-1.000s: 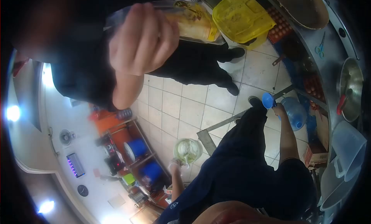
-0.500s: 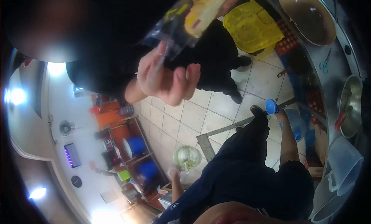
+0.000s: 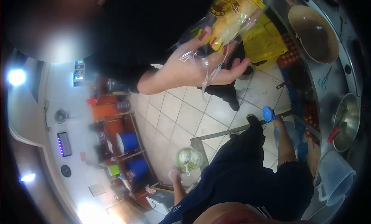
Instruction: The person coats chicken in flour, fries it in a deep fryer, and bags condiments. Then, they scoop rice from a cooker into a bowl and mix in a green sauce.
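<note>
My left hand [image 3: 176, 174], in a clear plastic glove, is closed at the rim of a round bowl [image 3: 198, 160], with its fingers partly hidden. The bowl has a pale greenish mix in it, and a white-handled spoon [image 3: 188, 170] rests there. On the other side, my right hand [image 3: 277, 122] is closed around the handle of a blue scoop [image 3: 268, 113] with a round cup. Just beneath that forearm is a translucent bluish container [image 3: 294, 135], partly covered.
Close in front, another person's hand [image 3: 193, 71] supports a clear, yellow-printed bag of pale food [image 3: 228, 23]. Along the right counter are a brown pan [image 3: 313, 34], scissors [image 3: 324, 81], a metal bowl [image 3: 349, 119] and a translucent jug [image 3: 337, 173]. Egg trays [image 3: 288, 50] sit underneath.
The other person's hand and bag have moved right and closer, the bag now turned print side up. My hands keep their holds. The whole view has shifted slightly.
</note>
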### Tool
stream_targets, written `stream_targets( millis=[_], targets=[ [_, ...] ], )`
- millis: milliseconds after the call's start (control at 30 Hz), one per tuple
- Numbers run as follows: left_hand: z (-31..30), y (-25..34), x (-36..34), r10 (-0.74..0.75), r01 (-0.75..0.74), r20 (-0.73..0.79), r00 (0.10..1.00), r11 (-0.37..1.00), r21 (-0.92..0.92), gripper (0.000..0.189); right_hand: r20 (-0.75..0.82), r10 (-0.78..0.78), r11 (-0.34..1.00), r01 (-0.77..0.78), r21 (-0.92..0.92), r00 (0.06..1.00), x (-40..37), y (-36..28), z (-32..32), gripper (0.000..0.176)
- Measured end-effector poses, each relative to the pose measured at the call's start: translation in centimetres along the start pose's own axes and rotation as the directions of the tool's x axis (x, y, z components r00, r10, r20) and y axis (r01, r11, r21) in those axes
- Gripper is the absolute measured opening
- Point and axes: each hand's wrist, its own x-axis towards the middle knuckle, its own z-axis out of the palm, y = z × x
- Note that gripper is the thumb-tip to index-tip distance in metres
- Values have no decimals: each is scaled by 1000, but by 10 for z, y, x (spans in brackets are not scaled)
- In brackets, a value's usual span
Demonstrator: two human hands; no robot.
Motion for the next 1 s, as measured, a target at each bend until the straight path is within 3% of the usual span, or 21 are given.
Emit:
stream_targets(
  millis=[33, 100, 133, 167, 233, 267, 333, 433, 467, 533, 567, 633, 667, 733, 767, 833, 867, 900, 933, 967, 1000],
  targets=[
    [3, 16, -7, -1, 1, 5, 1000, 1000, -16, 23, -16, 33, 998, -33, -43, 999, -2, -3, -2, 24],
    [0, 60, -27, -395, 388, 71, 916, 827, -407, 24, 7, 68, 986, -66, -153, 998, 5, -9, -9, 24],
    [3, 57, -31, -423, 414, 23, 906, 870, -268, 24, 50, 54, 983, -44, -180, 997, 10, -10, -12, 25],
    [13, 40, -27, -429, 421, 32, 903, 866, -271, 24, 97, 42, 978, -21, -207, 994, 16, -12, -13, 26],
    [41, -13, -18, -301, 275, -71, 951, 928, -250, 25, 113, 37, 981, -15, -191, 993, 26, -15, -18, 28],
    [50, -30, -19, -308, 282, -66, 949, 925, -253, 25, 97, 24, 985, -7, -175, 995, 25, -22, -22, 27],
    [59, -45, -24, -189, 137, -176, 966, 953, -272, 17, 81, 12, 987, 1, -163, 997, 17, -35, -26, 27],
    [35, 30, -53, -450, 378, -43, 892, 794, -477, 17, 17, 10, 995, -8, -103, 1000, 24, -39, -23, 26],
    [33, 28, -53, -452, 380, -42, 891, 793, -476, 17, 59, -12, 994, 18, -104, 998, 29, -37, -21, 26],
    [25, 17, -54, -341, 343, 42, 939, 934, -96, 16, 96, -33, 993, 43, -108, 995, 30, -38, -19, 26],
    [30, 8, -55, -341, 344, 46, 939, 934, -101, 16, 88, -8, 988, 21, -155, 996, 26, -45, -17, 26],
    [43, -9, -57, -444, 410, 54, 894, 766, -496, 18, 74, 18, 979, -3, -204, 997, 23, -50, -18, 25],
    [52, -23, -58, -442, 409, 58, 895, 764, -499, 18, 100, 7, 979, 14, -205, 995, 26, -48, -15, 26],
    [62, -36, -59, -481, 313, -20, 877, 602, -735, 20, 112, 8, 977, 17, -215, 994, 31, -45, -11, 25],
    [63, -36, -57, -479, 314, -14, 877, 597, -738, 20, 107, 6, 976, 17, -219, 994, 35, -41, -9, 25],
    [57, -23, -57, -595, 572, 20, 803, 761, -305, 22, 147, 23, 976, 10, -218, 989, 42, -37, -10, 23],
    [57, 6, -72, -584, 531, -47, 811, 766, -362, 15, 142, 23, 975, 10, -222, 990, 43, -37, -13, 23],
    [70, -70, -45, -424, 421, -33, 905, 905, -61, 17, 125, 22, 978, 5, -210, 992, 36, -43, -15, 20],
    [51, -58, -43, -242, 236, -17, 970, 925, 298, 20, 109, 23, 980, -1, -198, 994, 31, -48, -17, 17],
    [43, -64, -42, -58, 48, -2, 998, 819, 572, 22, 104, 23, 980, -2, -201, 994, 28, -51, -20, 17],
    [52, -61, -43, -222, 215, -11, 975, 927, 308, 19, 102, 31, 978, -9, -208, 994, 25, -54, -22, 18]
  ],
)
